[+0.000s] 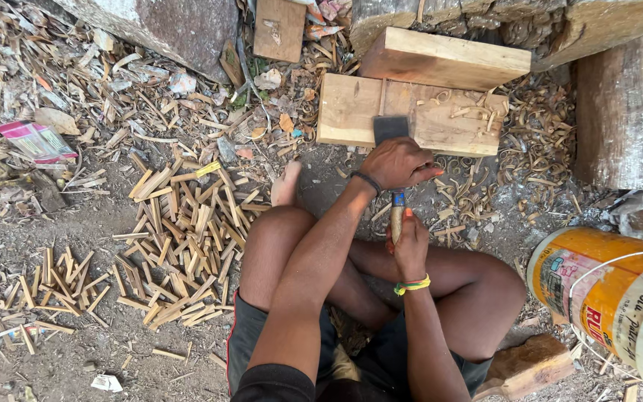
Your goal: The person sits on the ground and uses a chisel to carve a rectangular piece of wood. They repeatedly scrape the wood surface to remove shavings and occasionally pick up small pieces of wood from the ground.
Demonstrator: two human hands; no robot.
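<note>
Person seated on bare ground, knees bent, one bare foot forward, working at a pale rectangular wooden block lying flat on the dirt. Left hand, with a dark band at the wrist, is curled closed over the top of a flat dark metal blade, whose wide end rests on the face of the pale block. Right hand, with a yellow-green band at the wrist, is wrapped shut around the light wooden handle of the same tool, just behind the left hand; a blue collar shows between the two hands. Blade sits roughly mid-width on the block, near its front edge. Second thicker plank lies across the back edge of the block, overlapping it. Curled wood shavings piled on the right part of the block and on the ground to its right. Heap of short split wooden sticks spread on the ground to the person's left, touching nothing in hand; smaller cluster of similar sticks farther left. Orange and white plastic bucket with wire handle lies tilted at lower right, well apart from the hands. Rough log stands at the right edge.
</note>
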